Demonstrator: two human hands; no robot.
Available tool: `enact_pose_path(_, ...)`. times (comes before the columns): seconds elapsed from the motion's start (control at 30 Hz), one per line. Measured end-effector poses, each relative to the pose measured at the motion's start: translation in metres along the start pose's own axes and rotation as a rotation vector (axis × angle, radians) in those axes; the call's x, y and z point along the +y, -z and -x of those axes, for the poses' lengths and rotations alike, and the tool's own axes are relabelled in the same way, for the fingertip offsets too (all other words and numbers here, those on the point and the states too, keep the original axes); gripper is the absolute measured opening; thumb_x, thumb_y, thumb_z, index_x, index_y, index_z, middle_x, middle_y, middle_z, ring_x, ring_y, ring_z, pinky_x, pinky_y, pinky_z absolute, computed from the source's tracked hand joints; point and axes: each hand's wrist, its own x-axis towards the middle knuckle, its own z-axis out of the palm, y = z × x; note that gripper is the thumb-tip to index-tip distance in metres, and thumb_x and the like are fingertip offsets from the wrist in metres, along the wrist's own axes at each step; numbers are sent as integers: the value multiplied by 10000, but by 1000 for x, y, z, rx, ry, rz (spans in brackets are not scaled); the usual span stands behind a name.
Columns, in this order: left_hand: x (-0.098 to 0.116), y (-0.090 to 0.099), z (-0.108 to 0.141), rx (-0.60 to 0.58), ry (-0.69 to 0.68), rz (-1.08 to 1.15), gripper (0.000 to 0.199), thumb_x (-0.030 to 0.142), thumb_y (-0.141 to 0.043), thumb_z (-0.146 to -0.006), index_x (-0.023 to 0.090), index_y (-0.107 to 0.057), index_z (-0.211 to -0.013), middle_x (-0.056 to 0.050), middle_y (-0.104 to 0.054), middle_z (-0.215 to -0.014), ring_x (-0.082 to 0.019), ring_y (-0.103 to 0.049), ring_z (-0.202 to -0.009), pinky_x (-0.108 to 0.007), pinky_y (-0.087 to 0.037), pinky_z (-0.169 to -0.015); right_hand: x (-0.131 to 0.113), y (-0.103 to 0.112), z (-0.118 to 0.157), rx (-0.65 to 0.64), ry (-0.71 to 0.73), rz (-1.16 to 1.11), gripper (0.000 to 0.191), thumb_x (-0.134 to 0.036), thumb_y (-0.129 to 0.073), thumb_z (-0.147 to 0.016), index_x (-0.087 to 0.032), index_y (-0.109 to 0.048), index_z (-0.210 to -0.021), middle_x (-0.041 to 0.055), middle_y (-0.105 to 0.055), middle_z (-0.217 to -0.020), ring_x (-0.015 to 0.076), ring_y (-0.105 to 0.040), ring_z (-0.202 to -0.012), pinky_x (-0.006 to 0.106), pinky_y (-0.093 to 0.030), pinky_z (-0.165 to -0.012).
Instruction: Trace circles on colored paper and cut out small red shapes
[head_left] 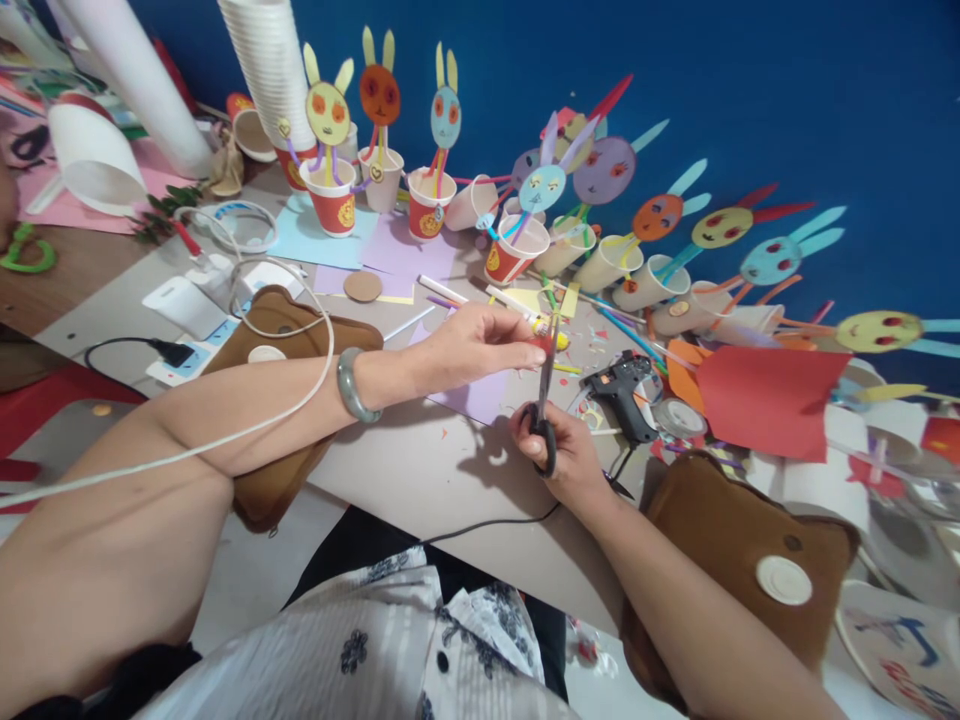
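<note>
My left hand (480, 350), with a bangle at the wrist, pinches a small red piece (545, 342) that looks like paper, partly hidden by the fingers. My right hand (566, 450) has its fingers in the black handles of a pair of scissors (550, 370). The scissors point upward, and their blades are right beside the red piece at my left fingertips. Whether the blades touch it I cannot tell. A purple sheet (480, 395) lies on the table below my hands. Just right of the scissors rests a black glue gun (624, 395).
Several paper cups (330, 205) with rabbit-eared paper faces line the blue wall. Red paper (772, 390) and a brown cushion (742, 550) are at right. Another brown cushion (289, 330) lies under my left arm. A white cable (259, 420) crosses that arm near a power strip (199, 350).
</note>
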Motion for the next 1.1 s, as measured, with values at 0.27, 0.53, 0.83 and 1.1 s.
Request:
enact_pose_path(0.27, -4, 1, 0, -54, -10, -29, 230, 233, -641, -782, 144, -515, -611, 32, -482, -636, -74, -427, -628, -239, -347, -627, -3, 0, -1, -21, 14, 20, 611, -781, -718, -658, -201, -532, -612, -17, -523, -580, 111, -401, -520, 285, -356, -537)
enact_pose_path(0.53, -6, 2, -1, -65, -7, -16, 231, 235, -652, -765, 145, -509, -607, 26, -500, -631, -73, -444, -623, -236, -357, -625, -5, 1, -1, -25, 15, 34, 614, -783, -715, -661, -197, -539, -616, -14, -524, -589, 112, -405, -528, 286, -351, -542)
enact_pose_path(0.83, -4, 3, -1, -82, -14, -41, 234, 240, -637, -770, 149, -492, -612, 31, -482, -637, -71, -435, -634, -231, -360, -631, -2, 1, -1, -9, 6, 18, 635, -806, -720, -627, -201, -529, -607, -16, -510, -578, 112, -401, -528, 281, -336, -530)
enact_pose_path(1.1, -3, 3, 0, -90, -25, -58, 248, 243, -623, -782, 155, -469, -608, 29, -472, -649, -74, -415, -643, -239, -356, -643, -3, 1, -1, -7, 26, 21, 619, -791, -721, -645, -204, -529, -602, -19, -502, -570, 110, -387, -517, 285, -325, -527)
